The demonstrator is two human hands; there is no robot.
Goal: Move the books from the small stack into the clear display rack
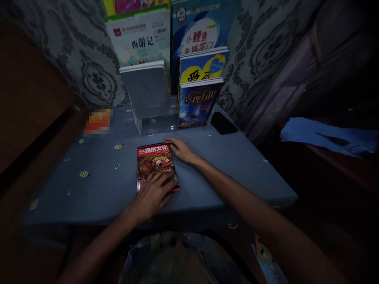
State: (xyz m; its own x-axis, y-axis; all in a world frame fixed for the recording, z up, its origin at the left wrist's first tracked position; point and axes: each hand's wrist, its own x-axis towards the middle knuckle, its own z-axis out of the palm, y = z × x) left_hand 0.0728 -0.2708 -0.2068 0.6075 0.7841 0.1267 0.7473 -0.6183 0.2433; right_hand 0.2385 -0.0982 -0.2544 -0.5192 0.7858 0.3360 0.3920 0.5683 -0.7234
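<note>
A small book (155, 161) with a red title band and a colourful mask picture lies closed on the blue tablecloth. My left hand (155, 191) rests flat on the lower part of its cover, fingers spread. At the book's top right corner, my right hand (181, 150) touches the edge with its fingertips; its thumb side is partly hidden, and the fingers are not wrapped round the book. Behind the book stands a clear display rack (156, 122), with a dark blue book (198, 104) in its right front slot.
Taller books stand behind, including a white-green one (139, 37) and a blue one (201, 19). A black phone (224, 123) lies right of the rack. A blurred-out orange-red item (98, 121) is at the left. Patterned curtains (99, 77) hang behind the table (97, 197).
</note>
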